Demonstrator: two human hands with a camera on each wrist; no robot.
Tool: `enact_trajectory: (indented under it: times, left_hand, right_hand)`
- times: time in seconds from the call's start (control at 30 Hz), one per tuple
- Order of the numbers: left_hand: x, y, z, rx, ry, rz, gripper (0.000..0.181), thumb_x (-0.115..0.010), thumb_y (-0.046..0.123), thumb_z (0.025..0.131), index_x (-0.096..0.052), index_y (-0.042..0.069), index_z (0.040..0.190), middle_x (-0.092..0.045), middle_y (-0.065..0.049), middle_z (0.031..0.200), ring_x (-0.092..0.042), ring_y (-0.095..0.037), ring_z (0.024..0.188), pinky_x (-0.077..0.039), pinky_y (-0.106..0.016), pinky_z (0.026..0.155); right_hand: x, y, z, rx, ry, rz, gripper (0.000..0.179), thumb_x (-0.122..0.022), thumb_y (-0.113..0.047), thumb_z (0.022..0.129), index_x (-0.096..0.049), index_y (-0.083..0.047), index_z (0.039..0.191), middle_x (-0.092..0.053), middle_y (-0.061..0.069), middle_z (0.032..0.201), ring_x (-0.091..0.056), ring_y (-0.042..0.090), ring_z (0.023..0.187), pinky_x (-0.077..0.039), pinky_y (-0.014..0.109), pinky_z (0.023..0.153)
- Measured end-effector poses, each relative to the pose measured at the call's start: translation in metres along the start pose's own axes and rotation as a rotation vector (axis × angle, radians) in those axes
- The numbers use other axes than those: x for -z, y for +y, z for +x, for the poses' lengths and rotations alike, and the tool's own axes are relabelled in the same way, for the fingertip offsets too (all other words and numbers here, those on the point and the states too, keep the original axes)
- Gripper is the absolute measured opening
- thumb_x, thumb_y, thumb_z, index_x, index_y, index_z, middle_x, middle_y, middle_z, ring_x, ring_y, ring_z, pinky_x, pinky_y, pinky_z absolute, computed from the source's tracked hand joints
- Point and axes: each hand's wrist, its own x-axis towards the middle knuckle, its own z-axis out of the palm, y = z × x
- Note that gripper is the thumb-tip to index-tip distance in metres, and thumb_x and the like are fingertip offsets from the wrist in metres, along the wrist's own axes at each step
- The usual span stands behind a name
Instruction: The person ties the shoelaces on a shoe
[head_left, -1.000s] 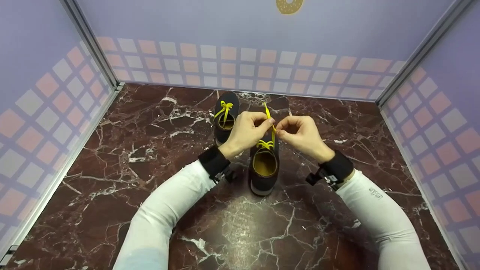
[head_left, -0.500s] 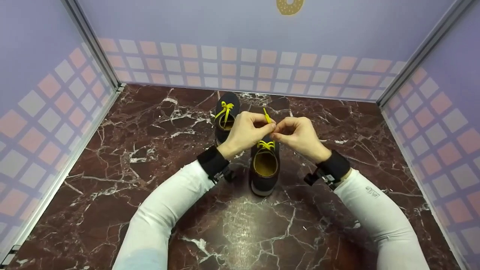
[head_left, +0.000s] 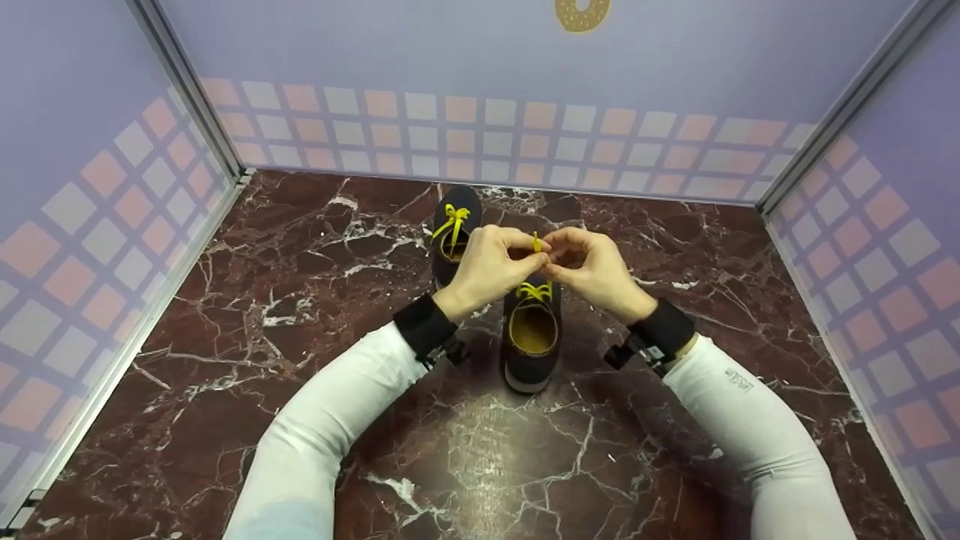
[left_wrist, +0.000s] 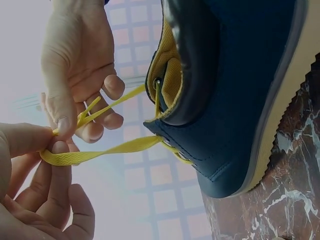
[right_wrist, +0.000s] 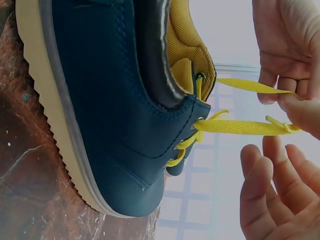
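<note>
A dark shoe (head_left: 529,375) with a yellow lining stands on the floor, its toe pointing away. Above its front, the left hand (head_left: 487,262) and right hand (head_left: 600,274) meet fingertip to fingertip over its yellow shoelace (left_wrist: 105,156). Thumb and index finger of the left hand pinch the bent lace. The right hand's thumb presses the lace against its fingers right beside them. Two strands run from the top eyelets up to the hands, and a short lace end sticks up between the fingers. Fingers partly hide the crossing of the strands.
A second dark shoe (head_left: 461,199), with its yellow lace tied in a bow (head_left: 455,217), stands to the left and farther back, partly behind the left hand. Dark red marbled floor (head_left: 480,465) lies underneath. A purple tiled-pattern wall (head_left: 499,67) closes the back, with panels on both sides.
The right hand has moved slightly left until its fingertips meet the left hand's. The lace end above the fingers has become shorter. The shoes have stayed in place.
</note>
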Motion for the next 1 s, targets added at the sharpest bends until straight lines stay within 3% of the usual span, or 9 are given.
enact_trajectory:
  times: [0.17, 0.33, 0.43, 0.53, 0.7, 1.0]
  left_hand:
    - [0.002, 0.000, -0.002, -0.015, 0.006, 0.016, 0.013, -0.082, 0.010, 0.097, -0.091, 0.006, 0.106, -0.089, -0.012, 0.104, -0.084, -0.027, 0.092, -0.066, -0.040, 0.082]
    - [0.004, -0.001, -0.002, -0.013, 0.007, 0.022, 0.012, -0.082, 0.010, 0.097, -0.091, 0.008, 0.106, -0.089, -0.011, 0.104, -0.084, -0.025, 0.090, -0.060, -0.030, 0.078]
    - [0.001, 0.000, -0.001, -0.019, 0.007, 0.016, 0.012, -0.083, 0.010, 0.097, -0.091, 0.008, 0.105, -0.089, -0.010, 0.105, -0.084, -0.025, 0.091, -0.061, -0.032, 0.079]
    - [-0.004, 0.001, 0.001, -0.037, -0.008, 0.007, 0.012, -0.083, 0.012, 0.098, -0.091, 0.008, 0.106, -0.089, -0.010, 0.105, -0.085, -0.025, 0.093, -0.065, -0.039, 0.082]
    - [-0.006, 0.001, 0.001, -0.057, -0.017, 0.013, 0.013, -0.082, 0.012, 0.098, -0.091, 0.008, 0.107, -0.089, -0.010, 0.104, -0.085, -0.026, 0.093, -0.066, -0.043, 0.084]
    - [0.002, 0.001, -0.001, -0.063, -0.016, 0.000, 0.013, -0.083, 0.013, 0.098, -0.091, 0.009, 0.108, -0.089, -0.010, 0.105, -0.085, -0.027, 0.093, -0.067, -0.049, 0.086]
  right_hand:
    - [0.001, 0.003, 0.001, -0.002, 0.006, 0.033, 0.027, -0.085, 0.001, 0.093, -0.080, 0.005, 0.119, -0.082, 0.012, 0.093, -0.074, 0.004, 0.075, -0.060, 0.017, 0.071]
    - [0.006, 0.005, -0.002, -0.003, -0.003, 0.099, 0.023, -0.080, 0.001, 0.094, -0.082, 0.007, 0.116, -0.084, 0.005, 0.095, -0.075, 0.004, 0.075, -0.059, 0.017, 0.067]
    - [0.009, 0.005, -0.004, 0.004, -0.002, 0.096, 0.018, -0.079, 0.004, 0.096, -0.084, 0.008, 0.112, -0.086, 0.006, 0.095, -0.076, 0.003, 0.075, -0.059, 0.017, 0.065]
    - [0.011, 0.008, -0.006, 0.018, 0.012, 0.047, 0.014, -0.081, 0.007, 0.095, -0.084, 0.008, 0.108, -0.086, 0.016, 0.096, -0.075, 0.000, 0.075, -0.060, 0.015, 0.067]
    - [0.008, 0.009, -0.003, 0.029, 0.006, 0.000, 0.014, -0.083, 0.007, 0.095, -0.082, 0.010, 0.108, -0.083, 0.030, 0.104, -0.077, -0.005, 0.081, -0.063, 0.015, 0.076]
    - [0.001, 0.011, 0.010, 0.082, -0.039, -0.008, 0.009, -0.087, 0.004, 0.093, -0.083, 0.009, 0.100, -0.083, 0.025, 0.090, -0.075, -0.004, 0.073, -0.059, 0.013, 0.068]
